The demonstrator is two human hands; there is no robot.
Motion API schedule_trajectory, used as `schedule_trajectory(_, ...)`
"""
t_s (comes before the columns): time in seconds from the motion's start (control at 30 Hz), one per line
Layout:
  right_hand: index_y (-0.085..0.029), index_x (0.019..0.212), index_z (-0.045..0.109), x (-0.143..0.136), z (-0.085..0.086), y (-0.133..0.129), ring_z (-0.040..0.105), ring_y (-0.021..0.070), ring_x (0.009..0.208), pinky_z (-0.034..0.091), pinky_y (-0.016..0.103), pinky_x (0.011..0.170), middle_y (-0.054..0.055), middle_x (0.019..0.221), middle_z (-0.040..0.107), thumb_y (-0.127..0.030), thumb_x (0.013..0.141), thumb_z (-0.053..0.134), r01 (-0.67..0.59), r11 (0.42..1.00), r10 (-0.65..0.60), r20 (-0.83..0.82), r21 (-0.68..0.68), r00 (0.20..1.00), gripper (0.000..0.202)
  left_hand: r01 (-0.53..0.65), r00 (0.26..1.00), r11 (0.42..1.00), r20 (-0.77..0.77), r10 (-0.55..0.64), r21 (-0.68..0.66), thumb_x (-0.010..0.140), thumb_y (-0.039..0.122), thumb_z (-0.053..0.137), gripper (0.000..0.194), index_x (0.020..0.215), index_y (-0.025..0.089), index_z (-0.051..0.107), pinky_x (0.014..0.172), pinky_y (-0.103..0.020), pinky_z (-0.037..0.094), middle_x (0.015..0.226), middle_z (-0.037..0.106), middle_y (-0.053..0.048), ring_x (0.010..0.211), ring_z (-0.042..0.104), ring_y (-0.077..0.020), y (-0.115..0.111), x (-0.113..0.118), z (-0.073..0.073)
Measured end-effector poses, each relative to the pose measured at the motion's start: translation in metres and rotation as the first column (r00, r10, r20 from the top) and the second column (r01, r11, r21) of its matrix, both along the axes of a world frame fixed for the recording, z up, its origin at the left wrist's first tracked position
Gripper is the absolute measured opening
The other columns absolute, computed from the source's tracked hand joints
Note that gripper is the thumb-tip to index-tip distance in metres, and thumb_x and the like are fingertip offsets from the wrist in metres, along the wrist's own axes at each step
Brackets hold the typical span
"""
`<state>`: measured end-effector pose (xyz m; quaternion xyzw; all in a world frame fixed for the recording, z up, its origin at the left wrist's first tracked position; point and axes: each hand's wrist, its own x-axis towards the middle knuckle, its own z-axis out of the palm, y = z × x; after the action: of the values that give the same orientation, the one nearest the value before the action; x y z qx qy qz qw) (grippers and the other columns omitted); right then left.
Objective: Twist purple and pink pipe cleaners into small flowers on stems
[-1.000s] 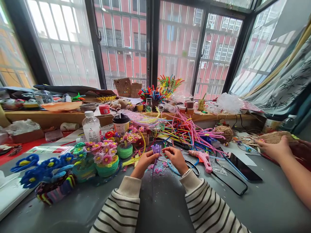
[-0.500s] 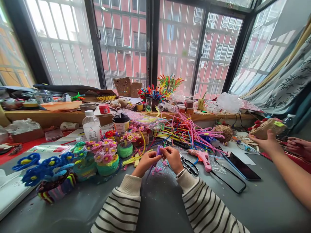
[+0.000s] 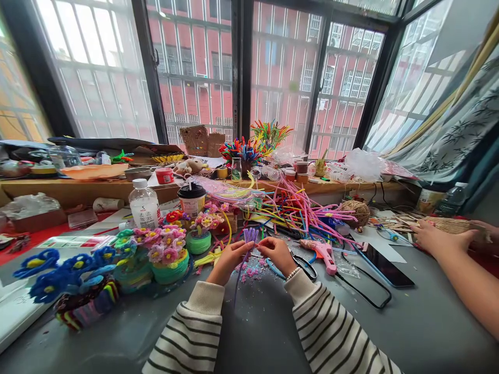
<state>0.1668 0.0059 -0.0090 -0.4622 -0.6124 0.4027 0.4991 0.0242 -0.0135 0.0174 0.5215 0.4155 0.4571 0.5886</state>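
Observation:
My left hand (image 3: 228, 261) pinches a bundle of folded purple pipe cleaners (image 3: 250, 235), whose looped tops fan out above the fingers. One purple stem hangs down below that hand toward the table. Close beside the bundle, my right hand (image 3: 278, 255) is closed in a pinch; what lies between its fingertips is too small to make out. Scissors (image 3: 306, 267) with dark handles lie on the table, partly hidden behind my right hand. Pink and purple fuzz clippings (image 3: 251, 272) are scattered under my hands.
Pipe-cleaner flowers in pots (image 3: 169, 259) and blue flowers (image 3: 50, 278) stand left. Loose pipe cleaners (image 3: 300, 208) pile up behind. To the right are a pink glue gun (image 3: 325, 254), its cable and a phone (image 3: 385, 266). Another person's hand (image 3: 440, 236) touches a woven tan object (image 3: 448, 224).
The purple loops now spread out above my left hand, and my right fingertips have drawn slightly away from them. At the right, the other person has lowered the tan object to the table.

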Motion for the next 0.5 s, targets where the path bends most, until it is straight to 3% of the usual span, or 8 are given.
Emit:
schedule_trajectory(0.17,-0.017,0.070,0.062,0.000,0.003,-0.004,0.052,0.0170,0.087,0.042,0.027,0.070,0.007,0.087,0.059,-0.027,0.062,0.056,0.007,0.980,-0.043,0.175,0.200,0.984,0.015,-0.005,0.996,0.999,0.089,0.009,-0.043,0.049,0.034,0.067,0.030,0.067,0.011,0.058,0.055,-0.019,0.036,0.060,0.052,0.000,0.055,0.045,-0.0063,0.001,0.000,-0.001)
schedule_trajectory(0.23,-0.016,0.066,0.061,0.001,0.005,-0.005,0.053,0.0162,0.080,0.042,0.028,0.071,0.006,0.079,0.060,-0.034,0.066,0.053,0.045,0.978,-0.079,0.160,0.206,0.984,0.020,-0.003,0.996,0.999,0.091,0.007,-0.045,0.049,0.034,0.067,0.030,0.066,0.012,0.057,0.057,-0.020,0.038,0.061,0.054,0.000,0.055,0.048,-0.0069,0.002,0.000,-0.002)
schedule_trajectory(0.33,-0.015,0.064,0.056,0.001,0.008,-0.006,0.052,0.0127,0.060,0.042,0.025,0.058,0.003,0.064,0.058,-0.046,0.070,0.044,0.070,0.993,-0.072,0.026,0.092,0.997,0.034,0.015,0.998,0.998,0.066,-0.010,-0.068,0.049,0.033,0.067,0.028,0.060,0.012,0.053,0.056,-0.020,0.039,0.057,0.054,0.001,0.054,0.050,-0.0073,0.005,-0.002,-0.004)
schedule_trajectory(0.4,-0.015,0.065,0.052,-0.001,0.009,-0.008,0.049,0.0103,0.051,0.039,0.022,0.048,0.000,0.057,0.053,-0.051,0.070,0.039,0.004,1.000,-0.003,-0.049,0.024,0.999,0.039,0.025,0.998,0.996,0.059,-0.020,-0.086,0.050,0.033,0.067,0.028,0.061,0.012,0.052,0.055,-0.020,0.039,0.059,0.055,0.000,0.054,0.052,-0.0077,0.005,-0.002,-0.004)
schedule_trajectory(0.5,-0.016,0.065,0.048,-0.005,0.008,-0.012,0.043,0.0077,0.044,0.034,0.019,0.042,-0.003,0.050,0.046,-0.053,0.070,0.040,-0.092,0.995,0.091,0.016,0.048,0.996,0.039,0.033,0.997,0.996,0.074,-0.026,-0.087,0.051,0.033,0.067,0.029,0.066,0.012,0.053,0.054,-0.019,0.039,0.063,0.058,-0.001,0.056,0.054,-0.0084,0.004,-0.003,-0.003)
